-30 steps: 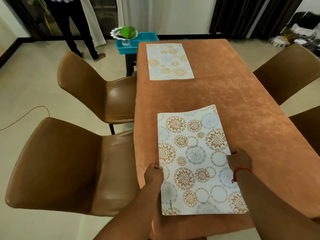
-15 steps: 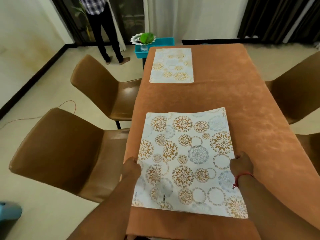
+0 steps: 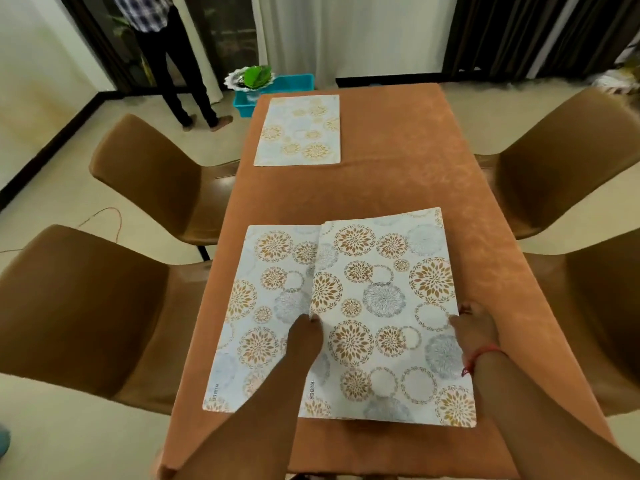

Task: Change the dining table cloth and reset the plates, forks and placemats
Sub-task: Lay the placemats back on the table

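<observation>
Placemat step, orange cloth already on counter. Far placemat set at far-left seat. Near-left placemat flat by left edge. Left hand and right hand pinching top placemat, probably lifted, overlapping the near-left one. Next: carry it across to a right-side seat, lay square. Plates, forks not yet out.

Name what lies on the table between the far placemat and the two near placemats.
Only bare orange tablecloth, seen from the head camera, between the far placemat and the near placemats.
</observation>
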The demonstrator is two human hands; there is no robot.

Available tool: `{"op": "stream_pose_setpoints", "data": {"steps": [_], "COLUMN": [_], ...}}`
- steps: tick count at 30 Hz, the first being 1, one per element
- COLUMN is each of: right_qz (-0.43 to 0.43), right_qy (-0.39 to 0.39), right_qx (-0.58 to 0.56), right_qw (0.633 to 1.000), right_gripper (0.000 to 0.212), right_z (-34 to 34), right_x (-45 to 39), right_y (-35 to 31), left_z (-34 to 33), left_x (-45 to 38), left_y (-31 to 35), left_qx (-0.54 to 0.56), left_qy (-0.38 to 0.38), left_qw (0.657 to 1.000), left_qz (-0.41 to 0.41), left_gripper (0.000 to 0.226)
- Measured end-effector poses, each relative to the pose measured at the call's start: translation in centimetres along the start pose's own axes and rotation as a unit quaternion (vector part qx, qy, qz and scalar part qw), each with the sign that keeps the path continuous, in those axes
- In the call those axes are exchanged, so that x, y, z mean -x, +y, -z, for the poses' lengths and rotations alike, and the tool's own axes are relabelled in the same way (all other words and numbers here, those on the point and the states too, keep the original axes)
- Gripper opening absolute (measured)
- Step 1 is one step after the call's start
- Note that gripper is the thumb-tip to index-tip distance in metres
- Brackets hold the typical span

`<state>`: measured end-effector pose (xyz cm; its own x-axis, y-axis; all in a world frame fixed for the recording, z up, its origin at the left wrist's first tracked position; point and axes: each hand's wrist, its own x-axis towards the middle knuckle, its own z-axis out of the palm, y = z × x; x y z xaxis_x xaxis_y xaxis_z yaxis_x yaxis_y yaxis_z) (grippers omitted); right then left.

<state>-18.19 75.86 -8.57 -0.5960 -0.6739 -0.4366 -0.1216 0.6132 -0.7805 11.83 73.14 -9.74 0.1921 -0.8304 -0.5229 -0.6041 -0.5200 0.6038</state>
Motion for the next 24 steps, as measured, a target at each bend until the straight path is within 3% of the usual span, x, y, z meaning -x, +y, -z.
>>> {"op": "stream_pose_setpoints", "data": {"steps": [8, 12, 16, 19, 24], "right_qz": [0.008, 0.014, 0.034, 0.041, 0.040], "right_qy": [0.077, 0.070, 0.012, -0.033, -0.039], "right_qx": [0.019, 0.013, 0.034, 0.051, 0.072], "right_qw": [0.997, 0.997, 0.999, 0.997, 0.996], "right_gripper": [0.019, 0.017, 0.014, 0.019, 0.023], "right_z": [8.0, 11.4, 14.1, 15.6, 18.3], "right_x": [-3.0, -5.9, -10.3, -13.0, -16.0], "right_y": [2.3, 3.7, 3.6, 4.0, 4.5], "left_z": [-5.0, -8.6, -12.2, -14.8, -17.0], "left_x": [1.0, 1.8, 2.8, 4.3, 5.8], "left_y": [3.9, 5.7, 8.5, 9.5, 10.9], "left_qx": [0.115, 0.148, 0.190, 0.170, 0.081], "left_qy": [-0.108, -0.089, -0.047, 0.000, 0.099], "left_qw": [0.986, 0.984, 0.980, 0.984, 0.990], "left_qz": [0.052, 0.048, 0.045, 0.054, 0.067], "left_gripper": [0.030, 0.030, 0.053, 0.033, 0.035]}}
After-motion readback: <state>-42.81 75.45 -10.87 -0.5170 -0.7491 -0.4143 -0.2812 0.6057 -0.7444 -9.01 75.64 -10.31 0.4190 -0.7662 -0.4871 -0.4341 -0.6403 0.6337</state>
